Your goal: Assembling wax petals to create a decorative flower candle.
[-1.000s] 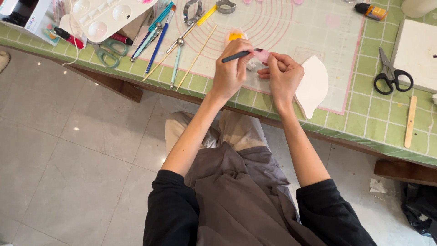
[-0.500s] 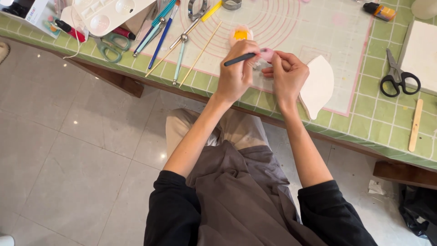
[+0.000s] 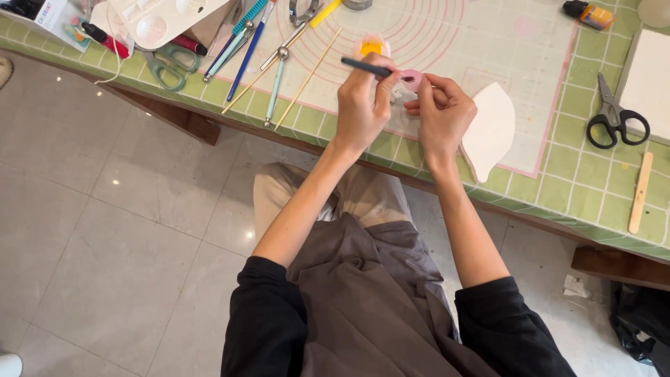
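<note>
The left hand (image 3: 363,105) grips a thin dark modelling tool (image 3: 368,68) whose tip meets the small pink clay piece (image 3: 412,78) pinched by the right hand (image 3: 443,115) above the silicone mat (image 3: 447,35), so detailing seems underway, needing light, steady pressure.
</note>
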